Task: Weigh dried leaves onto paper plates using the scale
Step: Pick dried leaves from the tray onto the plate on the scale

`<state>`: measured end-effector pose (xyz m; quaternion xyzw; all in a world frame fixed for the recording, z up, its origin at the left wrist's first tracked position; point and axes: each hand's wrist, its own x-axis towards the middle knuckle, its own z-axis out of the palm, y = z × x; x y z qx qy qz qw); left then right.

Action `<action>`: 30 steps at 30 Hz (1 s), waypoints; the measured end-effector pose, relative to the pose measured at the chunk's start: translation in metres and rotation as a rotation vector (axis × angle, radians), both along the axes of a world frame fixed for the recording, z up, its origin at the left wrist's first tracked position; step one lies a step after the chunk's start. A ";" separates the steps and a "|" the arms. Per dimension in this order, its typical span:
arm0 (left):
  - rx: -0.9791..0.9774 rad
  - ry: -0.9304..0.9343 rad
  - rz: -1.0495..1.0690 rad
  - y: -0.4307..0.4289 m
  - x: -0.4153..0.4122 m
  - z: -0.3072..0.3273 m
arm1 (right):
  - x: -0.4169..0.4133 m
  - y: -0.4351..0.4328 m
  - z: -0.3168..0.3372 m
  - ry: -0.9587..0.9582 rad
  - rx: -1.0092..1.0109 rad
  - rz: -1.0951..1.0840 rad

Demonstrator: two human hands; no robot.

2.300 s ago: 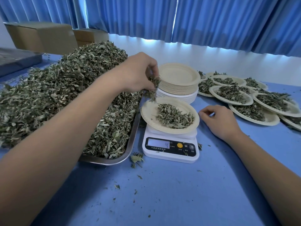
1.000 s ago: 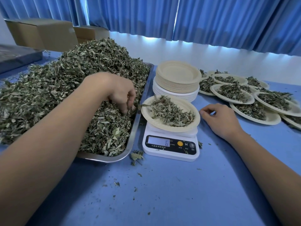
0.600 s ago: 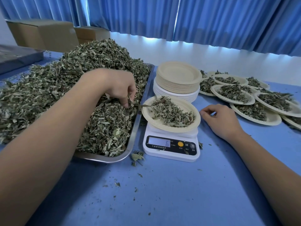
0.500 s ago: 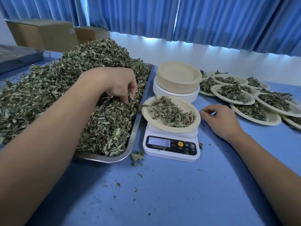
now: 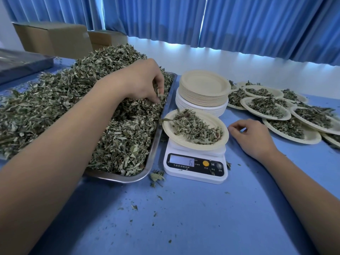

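Tabletop (image 5: 184, 218): blue, with leaf crumbs scattered toward the near edge.

Steel tray (image 5: 117, 178) takes up the left side, heaped with dried leaves (image 5: 55, 100). The tray's left end is cut off by the frame.

Filled plates (image 5: 266, 107) overlap in a row along the right side and run out of frame, so I can't count them.

A stack of empty paper plates (image 5: 204, 87) sits mid-tabletop, behind the scale (image 5: 195, 168). The scale stands just beside the tray's right rim.

Plate on the scale (image 5: 184, 142) carries a modest mound of leaves. One stem overhangs its left rim toward the tray.

Left hand (image 5: 141, 80): in the heap near the tray's right rim, fingers curled around a small pinch of leaves.

Right hand (image 5: 252, 137): resting on the tabletop just right of the scale plate, fingers loosely curled, holding nothing.

Display (image 5: 182, 160) looks like "6". The unit is illegible and the target weight isn't known.

Step in hand, as I read it: topping up.
- Add small pinches and drop them at the plate's centre.
- Let the reading settle between drops.
- Keep both hands and the tray rim off the plate.
- Tuck in the overhanging stem so it doesn't bear on the tray.

How much is in the pinch is mostly hidden by the fingers.
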<state>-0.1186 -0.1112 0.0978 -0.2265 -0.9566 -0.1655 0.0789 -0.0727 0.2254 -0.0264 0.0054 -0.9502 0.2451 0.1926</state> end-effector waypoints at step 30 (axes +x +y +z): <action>-0.470 -0.536 0.108 -0.005 -0.015 -0.037 | 0.000 0.000 0.000 -0.020 0.017 -0.007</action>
